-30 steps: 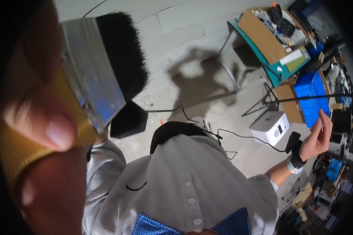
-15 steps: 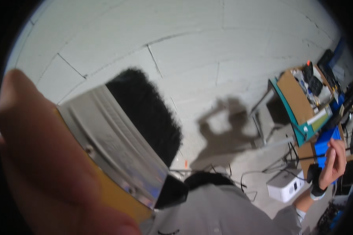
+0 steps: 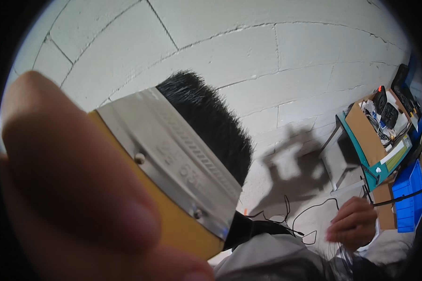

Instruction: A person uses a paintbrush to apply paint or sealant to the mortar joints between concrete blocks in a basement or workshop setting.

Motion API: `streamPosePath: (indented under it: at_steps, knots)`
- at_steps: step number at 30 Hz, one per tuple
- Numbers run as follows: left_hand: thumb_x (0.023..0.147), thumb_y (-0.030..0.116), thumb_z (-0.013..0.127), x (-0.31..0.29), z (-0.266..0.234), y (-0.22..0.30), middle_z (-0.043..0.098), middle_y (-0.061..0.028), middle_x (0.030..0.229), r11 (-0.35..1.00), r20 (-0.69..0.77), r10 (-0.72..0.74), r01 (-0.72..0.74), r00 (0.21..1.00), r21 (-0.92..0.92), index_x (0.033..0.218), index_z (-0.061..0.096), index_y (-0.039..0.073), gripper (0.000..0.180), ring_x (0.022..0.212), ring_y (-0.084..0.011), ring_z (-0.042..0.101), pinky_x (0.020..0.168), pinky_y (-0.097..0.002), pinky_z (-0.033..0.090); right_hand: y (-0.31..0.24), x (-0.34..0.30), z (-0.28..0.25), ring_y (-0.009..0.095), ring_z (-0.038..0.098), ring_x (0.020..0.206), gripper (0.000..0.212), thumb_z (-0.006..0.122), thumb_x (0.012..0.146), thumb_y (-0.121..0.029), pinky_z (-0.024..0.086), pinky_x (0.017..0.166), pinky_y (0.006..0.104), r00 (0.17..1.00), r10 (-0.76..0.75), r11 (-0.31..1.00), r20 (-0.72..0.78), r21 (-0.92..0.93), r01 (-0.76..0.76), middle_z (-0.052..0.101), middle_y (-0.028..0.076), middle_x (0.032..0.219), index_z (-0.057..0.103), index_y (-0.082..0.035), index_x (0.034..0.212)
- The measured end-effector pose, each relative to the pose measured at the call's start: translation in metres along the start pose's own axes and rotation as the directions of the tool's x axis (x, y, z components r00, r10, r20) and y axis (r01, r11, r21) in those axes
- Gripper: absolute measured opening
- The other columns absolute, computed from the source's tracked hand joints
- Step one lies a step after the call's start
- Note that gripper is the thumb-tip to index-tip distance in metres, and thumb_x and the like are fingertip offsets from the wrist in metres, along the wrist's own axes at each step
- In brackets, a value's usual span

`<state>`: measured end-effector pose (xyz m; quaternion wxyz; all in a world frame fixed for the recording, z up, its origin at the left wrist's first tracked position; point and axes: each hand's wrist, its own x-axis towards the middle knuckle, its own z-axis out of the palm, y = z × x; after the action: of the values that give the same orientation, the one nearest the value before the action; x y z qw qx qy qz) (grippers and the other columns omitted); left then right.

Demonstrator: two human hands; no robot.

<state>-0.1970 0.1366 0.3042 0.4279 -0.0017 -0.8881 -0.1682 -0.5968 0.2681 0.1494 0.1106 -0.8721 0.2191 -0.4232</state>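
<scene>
A wide flat paintbrush (image 3: 169, 157) with black bristles, a silvery metal band and a yellow handle fills the near left of the view. My left hand (image 3: 70, 173) grips it by the handle, fingers large and close up; the handle's end is hidden behind them. Bristles point toward the upper right, apart from the white wall. Lower right, in front of my grey shirt, my right hand (image 3: 354, 224) has its fingers curled and slightly blurred. Thin dark strands (image 3: 340, 262) show just below it; whether it holds them I cannot tell.
White block wall (image 3: 229, 56) spans the back, with a shadow (image 3: 295, 173) on it. At right, a green-topped table (image 3: 356, 145) bears an open cardboard box (image 3: 369, 136) of cables and parts. A blue bin (image 3: 409, 199) stands below. Black cables (image 3: 309, 206) trail on the floor.
The view has shifted, and the paintbrush appears farther right and sharper. My right hand has come in from the far right toward my body, its fingers now curled.
</scene>
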Motion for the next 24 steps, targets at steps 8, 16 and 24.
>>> streamPosePath:
  at_steps: [8, 16, 24]
  knots:
    - [0.095, 0.04, 0.069, 0.017, 0.025, 0.014, 0.058, -0.0034, 0.087, 0.998, 0.039, -0.06, 0.059, 0.997, 0.01, 0.117, 0.061, 0.003, 0.043, 0.075, -0.0154, 0.059, 0.088, -0.0381, 0.047, -0.047, 0.014, 0.013, 0.027, 0.061, 0.126, 0.041, 0.068, 0.096, -0.028, 0.052, 0.097, 0.0413, 0.972, 0.185, 0.675, 0.143, 0.7, -0.231, 0.064, 0.007, 0.141, 0.065, -0.024, 0.137]
    - [0.094, 0.038, 0.07, 0.021, 0.033, 0.0, 0.059, -0.0042, 0.088, 0.993, 0.036, -0.105, 0.103, 0.994, 0.059, 0.118, 0.061, 0.003, 0.043, 0.078, -0.0156, 0.06, 0.09, -0.0387, 0.047, -0.068, 0.061, -0.009, 0.034, 0.066, 0.115, 0.052, 0.071, 0.093, -0.039, 0.055, 0.089, 0.0467, 0.984, 0.163, 0.64, -0.07, 0.767, -0.051, 0.063, 0.01, 0.141, 0.061, -0.023, 0.142]
    - [0.094, 0.037, 0.07, 0.025, 0.031, 0.0, 0.06, -0.0051, 0.09, 0.986, 0.019, -0.146, 0.143, 0.989, 0.091, 0.119, 0.06, 0.003, 0.044, 0.081, -0.0158, 0.061, 0.092, -0.0393, 0.047, -0.079, 0.076, -0.021, 0.041, 0.07, 0.105, 0.065, 0.073, 0.09, -0.051, 0.058, 0.081, 0.0521, 0.98, 0.139, 0.645, -0.146, 0.764, 0.022, 0.063, 0.014, 0.141, 0.056, -0.022, 0.146]
